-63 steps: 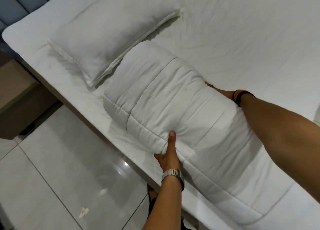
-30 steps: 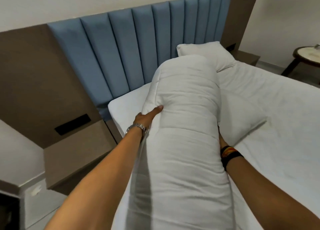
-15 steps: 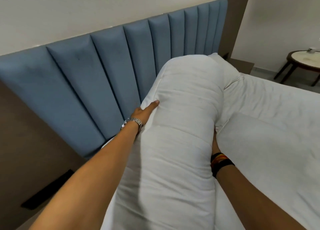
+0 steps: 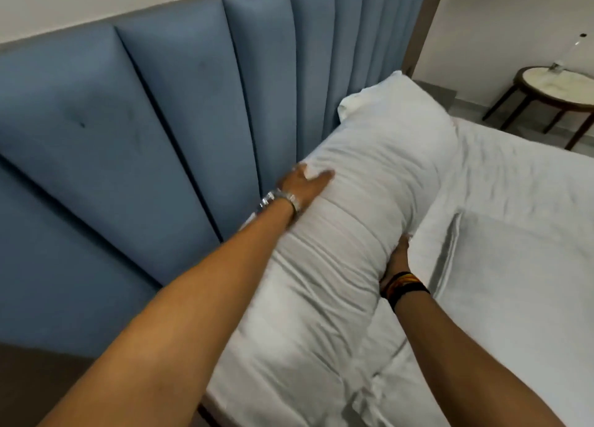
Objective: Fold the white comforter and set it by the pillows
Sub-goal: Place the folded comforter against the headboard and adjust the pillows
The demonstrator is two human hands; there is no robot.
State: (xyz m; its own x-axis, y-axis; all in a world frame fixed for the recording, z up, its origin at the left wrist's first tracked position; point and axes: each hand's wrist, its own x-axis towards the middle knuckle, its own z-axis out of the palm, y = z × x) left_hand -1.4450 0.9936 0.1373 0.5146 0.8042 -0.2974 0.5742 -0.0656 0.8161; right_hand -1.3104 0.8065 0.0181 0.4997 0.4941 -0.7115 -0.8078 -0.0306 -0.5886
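Note:
The folded white comforter (image 4: 347,240) is a long thick roll lying along the head of the bed, close to the blue padded headboard (image 4: 160,131). My left hand (image 4: 303,185), with a metal watch at the wrist, presses on its headboard side. My right hand (image 4: 397,256), with dark bands at the wrist, grips its other side, fingers mostly hidden under the roll. One white pillow (image 4: 392,100) shows beyond the roll's far end. A second pillow (image 4: 520,285) lies flat to the right of the roll.
The white sheet (image 4: 520,176) covers the bed to the right. A round side table (image 4: 559,89) with dark legs stands at the far right by the wall. A brown panel (image 4: 32,385) runs below the headboard at lower left.
The comforter was lifted off the bed's side, carried to the headboard and lowered along it, both hands holding it throughout. It now sits lower and nearer the headboard than half a second ago.

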